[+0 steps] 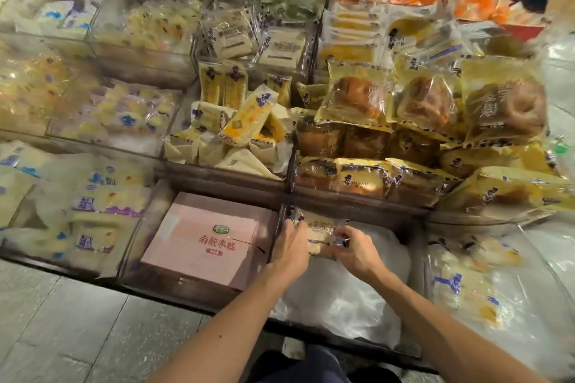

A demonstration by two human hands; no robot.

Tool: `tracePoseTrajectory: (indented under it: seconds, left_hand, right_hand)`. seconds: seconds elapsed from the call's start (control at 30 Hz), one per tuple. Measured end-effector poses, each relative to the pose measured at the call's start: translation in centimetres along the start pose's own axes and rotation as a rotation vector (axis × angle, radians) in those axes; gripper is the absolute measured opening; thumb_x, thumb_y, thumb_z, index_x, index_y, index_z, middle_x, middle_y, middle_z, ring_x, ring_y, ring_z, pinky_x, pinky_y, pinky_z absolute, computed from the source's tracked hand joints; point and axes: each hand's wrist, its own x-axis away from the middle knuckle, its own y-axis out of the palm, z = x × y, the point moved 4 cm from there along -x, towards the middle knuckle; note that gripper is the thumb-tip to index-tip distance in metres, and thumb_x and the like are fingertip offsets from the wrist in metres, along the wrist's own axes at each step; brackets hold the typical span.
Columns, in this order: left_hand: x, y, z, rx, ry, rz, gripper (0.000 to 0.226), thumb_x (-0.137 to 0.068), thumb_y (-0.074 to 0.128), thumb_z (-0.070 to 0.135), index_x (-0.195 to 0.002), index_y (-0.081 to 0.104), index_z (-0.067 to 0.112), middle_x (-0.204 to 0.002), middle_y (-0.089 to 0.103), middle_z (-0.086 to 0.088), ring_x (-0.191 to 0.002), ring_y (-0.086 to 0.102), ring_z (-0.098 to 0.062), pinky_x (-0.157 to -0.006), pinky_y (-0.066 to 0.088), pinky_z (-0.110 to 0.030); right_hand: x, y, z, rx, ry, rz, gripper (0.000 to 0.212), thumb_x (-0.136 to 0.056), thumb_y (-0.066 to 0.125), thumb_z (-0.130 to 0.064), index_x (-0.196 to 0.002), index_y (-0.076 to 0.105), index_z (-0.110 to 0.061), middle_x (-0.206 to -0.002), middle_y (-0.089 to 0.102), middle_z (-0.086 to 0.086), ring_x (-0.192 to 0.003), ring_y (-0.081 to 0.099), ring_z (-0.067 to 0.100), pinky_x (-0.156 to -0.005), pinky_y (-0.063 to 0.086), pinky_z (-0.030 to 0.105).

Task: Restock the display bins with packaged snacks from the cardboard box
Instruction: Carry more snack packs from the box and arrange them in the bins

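Down at the front bin: both hands hold one snack pack [322, 235] over a bin with a white plastic liner [351, 289].
Left hand [291, 247]: fingers pinched on the pack's left edge.
Right hand [357, 249]: fingers pinched on the pack's right edge — so the pack is held at both ends.
Where the pack is: low in this front bin, near its back wall, not let go yet.
Already full: the bread bin [404, 140] behind and the yellow cake bin [236, 127] look piled high.
Still to do: this front bin looks almost bare — just the liner — so I think lots more packs are needed.
Next bin over: a pink box [205, 239] sits in it.
Cardboard box: I cannot see it for sure.
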Motion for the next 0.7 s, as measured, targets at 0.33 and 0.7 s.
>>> tracePoseTrajectory:
  seconds: [0.33, 0.7]
  left_hand:
    - [-1.5, 0.9, 0.4, -0.265, 0.008, -0.156, 0.055, -0.091, 0.056, -0.007, -0.143, 0.037, -0.002, -0.141, 0.035, -0.020, -0.125, 0.051, -0.038, -0.102, 0.043, -0.040]
    - [-2.6, -5.3, 1.7, -0.239, 0.226, 0.084, 0.019, -0.100, 0.053, 0.026, -0.110, 0.066, 0.015, -0.111, 0.062, -0.006, -0.106, 0.059, -0.024, -0.090, 0.046, -0.037]
  right_hand:
    - [-0.7, 0.9, 0.7, 0.232, -0.056, -0.082, 0.062, -0.079, 0.077, -0.054, -0.129, 0.065, -0.018, -0.109, 0.053, 0.002, -0.107, 0.054, 0.024, -0.087, 0.046, 0.031]
    - [3.8, -2.7, 0.3, 0.115, -0.072, 0.067, 0.029, -0.088, 0.073, -0.025, -0.114, 0.068, -0.011, -0.112, 0.069, 0.005, -0.102, 0.061, 0.022, -0.080, 0.046, 0.028]
